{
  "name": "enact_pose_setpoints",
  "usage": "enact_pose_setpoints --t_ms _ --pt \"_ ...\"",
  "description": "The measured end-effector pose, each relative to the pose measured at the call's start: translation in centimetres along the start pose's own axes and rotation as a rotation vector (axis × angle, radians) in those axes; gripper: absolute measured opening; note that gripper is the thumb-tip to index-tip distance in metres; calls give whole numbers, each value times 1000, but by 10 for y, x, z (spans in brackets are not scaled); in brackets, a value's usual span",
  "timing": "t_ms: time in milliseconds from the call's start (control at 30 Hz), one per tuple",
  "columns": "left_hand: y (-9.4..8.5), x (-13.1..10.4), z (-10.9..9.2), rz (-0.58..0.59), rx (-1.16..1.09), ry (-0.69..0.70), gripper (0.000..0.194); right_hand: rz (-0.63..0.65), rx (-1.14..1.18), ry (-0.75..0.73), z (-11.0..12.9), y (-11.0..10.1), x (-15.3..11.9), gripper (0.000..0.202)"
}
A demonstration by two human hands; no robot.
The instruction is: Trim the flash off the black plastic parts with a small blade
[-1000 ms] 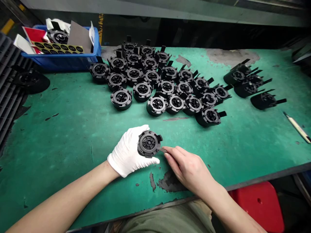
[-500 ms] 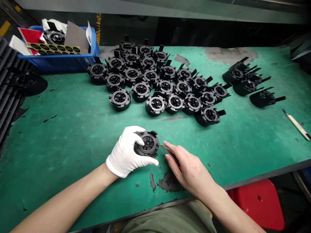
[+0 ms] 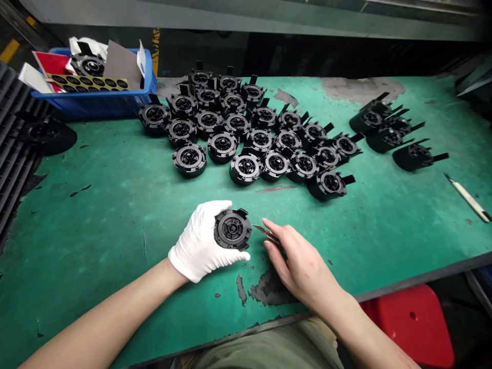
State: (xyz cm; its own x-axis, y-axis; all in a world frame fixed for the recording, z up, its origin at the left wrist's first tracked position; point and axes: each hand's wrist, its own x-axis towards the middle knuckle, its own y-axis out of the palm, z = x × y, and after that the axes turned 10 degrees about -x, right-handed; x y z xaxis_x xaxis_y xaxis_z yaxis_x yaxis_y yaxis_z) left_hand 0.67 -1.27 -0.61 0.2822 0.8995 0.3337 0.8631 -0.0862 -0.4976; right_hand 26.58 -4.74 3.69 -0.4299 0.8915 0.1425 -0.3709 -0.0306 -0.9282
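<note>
A round black plastic part (image 3: pixel 232 229) is held in my left hand (image 3: pixel 202 241), which wears a white glove; its ribbed face points up. My right hand (image 3: pixel 303 261) is bare and grips a thin metal blade (image 3: pixel 269 234) between thumb and fingers. The blade's tip points left, a small gap away from the part's right edge. Beyond my hands, many similar black parts (image 3: pixel 189 158) stand grouped on the green table (image 3: pixel 115 205).
A blue bin (image 3: pixel 100 105) with papers, stickers and a black part sits back left. Several black parts (image 3: pixel 415 156) stand at the right, near a pen-like tool (image 3: pixel 467 197). Grey slats (image 3: pixel 15 159) lie left, a red stool (image 3: pixel 415 323) lower right.
The blade has moved slightly right, away from the part's edge. My left thumb has come off the part's face, which now shows more fully.
</note>
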Motion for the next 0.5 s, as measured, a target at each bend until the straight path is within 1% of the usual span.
enact_pose_setpoints --t_ms 167,500 --pt "0 1 1 -17 20 34 114 6 3 -5 0 1 1 46" --pt "1 1 1 -9 28 36 110 26 -9 -15 -2 4 1 43"
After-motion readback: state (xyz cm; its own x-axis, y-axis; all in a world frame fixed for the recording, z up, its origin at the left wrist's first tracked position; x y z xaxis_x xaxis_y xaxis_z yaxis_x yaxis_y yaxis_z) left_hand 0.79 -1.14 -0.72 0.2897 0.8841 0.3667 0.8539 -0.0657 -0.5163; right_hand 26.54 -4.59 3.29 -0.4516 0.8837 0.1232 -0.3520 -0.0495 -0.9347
